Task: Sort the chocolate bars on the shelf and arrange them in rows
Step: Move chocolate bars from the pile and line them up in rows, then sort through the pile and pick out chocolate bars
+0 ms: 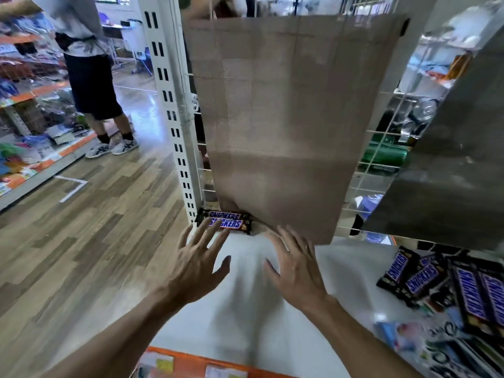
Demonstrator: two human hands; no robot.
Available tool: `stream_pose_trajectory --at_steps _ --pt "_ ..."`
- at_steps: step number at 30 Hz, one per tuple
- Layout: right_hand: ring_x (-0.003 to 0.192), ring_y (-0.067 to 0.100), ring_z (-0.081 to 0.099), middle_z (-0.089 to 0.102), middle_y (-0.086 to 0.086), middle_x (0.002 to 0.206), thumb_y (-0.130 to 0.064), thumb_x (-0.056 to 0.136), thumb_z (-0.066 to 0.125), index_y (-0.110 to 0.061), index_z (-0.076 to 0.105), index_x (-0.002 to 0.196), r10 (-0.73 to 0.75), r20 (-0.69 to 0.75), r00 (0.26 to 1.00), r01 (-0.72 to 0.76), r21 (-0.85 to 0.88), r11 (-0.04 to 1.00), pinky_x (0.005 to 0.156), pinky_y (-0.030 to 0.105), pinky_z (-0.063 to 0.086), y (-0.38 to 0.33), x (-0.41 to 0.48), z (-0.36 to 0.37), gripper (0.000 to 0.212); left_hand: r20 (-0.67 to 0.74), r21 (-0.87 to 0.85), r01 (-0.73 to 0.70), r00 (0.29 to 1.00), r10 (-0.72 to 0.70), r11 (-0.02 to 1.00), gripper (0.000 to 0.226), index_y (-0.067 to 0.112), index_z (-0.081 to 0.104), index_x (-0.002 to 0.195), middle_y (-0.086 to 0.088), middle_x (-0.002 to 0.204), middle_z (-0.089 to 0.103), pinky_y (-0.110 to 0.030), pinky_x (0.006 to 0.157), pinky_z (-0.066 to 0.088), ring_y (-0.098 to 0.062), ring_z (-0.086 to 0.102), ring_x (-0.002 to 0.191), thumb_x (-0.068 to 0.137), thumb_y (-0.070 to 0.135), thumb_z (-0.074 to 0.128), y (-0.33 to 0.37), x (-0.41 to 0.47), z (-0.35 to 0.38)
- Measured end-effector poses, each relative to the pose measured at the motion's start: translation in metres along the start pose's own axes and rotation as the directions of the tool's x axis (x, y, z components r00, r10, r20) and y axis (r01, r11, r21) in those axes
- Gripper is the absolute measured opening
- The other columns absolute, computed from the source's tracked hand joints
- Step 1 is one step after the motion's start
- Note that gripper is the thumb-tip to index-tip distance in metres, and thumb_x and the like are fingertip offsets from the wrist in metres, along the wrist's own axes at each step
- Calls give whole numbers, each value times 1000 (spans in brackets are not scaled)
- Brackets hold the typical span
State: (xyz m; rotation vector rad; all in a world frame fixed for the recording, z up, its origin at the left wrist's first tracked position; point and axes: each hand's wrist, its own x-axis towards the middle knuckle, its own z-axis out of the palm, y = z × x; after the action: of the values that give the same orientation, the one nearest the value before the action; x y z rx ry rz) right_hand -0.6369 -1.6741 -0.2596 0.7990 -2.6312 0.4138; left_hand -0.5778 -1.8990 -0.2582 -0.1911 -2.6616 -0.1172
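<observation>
Two Snickers bars (227, 221) lie side by side at the back left corner of the white shelf (245, 309), against the upright post. My left hand (195, 264) hovers just in front of them with fingers spread, the fingertips reaching the nearer bar. My right hand (296, 268) is beside it, fingers straight and spread, holding nothing. A loose pile of Snickers bars (414, 276) lies at the shelf's right, with more bars (480, 293) further right.
A brown paper bag (286, 118) hangs against the wire back panel (381, 148) above the shelf. A grey shelf underside (458, 159) juts in at the upper right. A person (90, 77) stands in the aisle at left. White slotted post (174, 110) borders the shelf.
</observation>
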Motion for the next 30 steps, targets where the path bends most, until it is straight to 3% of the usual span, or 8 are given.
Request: stream_pose_trajectory --at_steps 5,15,19,24,30 --pt "134 27 37 47 10 141 -45 87 43 -17 49 133 107 23 994 -107 20 994 106 48 35 11 -34 -43 54 74 -36 -39 996 41 999 54 15 52 133 -7 138 51 -52 106 32 -30 40 134 89 46 48 46 1 -31" --pt "113 24 51 55 3 122 -47 86 41 -16 56 121 323 4 946 -323 -21 946 91 40 45 81 -123 -142 49 131 -141 -175 972 194 974 57 13 49 137 -9 143 47 -51 105 33 -30 38 136 91 46 46 119 11 -73" --pt "102 28 57 60 6 113 -44 84 45 -13 59 117 444 -5 896 -443 -59 894 84 41 49 122 -168 -171 46 181 -169 -189 959 219 967 57 14 50 136 -9 141 50 -51 106 33 -30 41 134 91 47 42 153 16 -71" --pt "92 32 59 63 12 102 -26 80 69 -9 62 112 567 -51 822 -569 -84 818 77 41 51 167 -213 -203 36 252 -198 -232 927 278 952 62 16 51 135 -8 140 51 -50 107 34 -30 44 132 95 54 23 207 28 -59" --pt "91 32 62 65 11 99 -24 72 79 -9 65 105 614 -49 787 -614 -145 776 71 39 52 212 -241 -221 39 302 -231 -264 895 327 936 63 17 52 134 -7 137 54 -51 103 39 -29 49 128 94 56 22 279 46 -34"
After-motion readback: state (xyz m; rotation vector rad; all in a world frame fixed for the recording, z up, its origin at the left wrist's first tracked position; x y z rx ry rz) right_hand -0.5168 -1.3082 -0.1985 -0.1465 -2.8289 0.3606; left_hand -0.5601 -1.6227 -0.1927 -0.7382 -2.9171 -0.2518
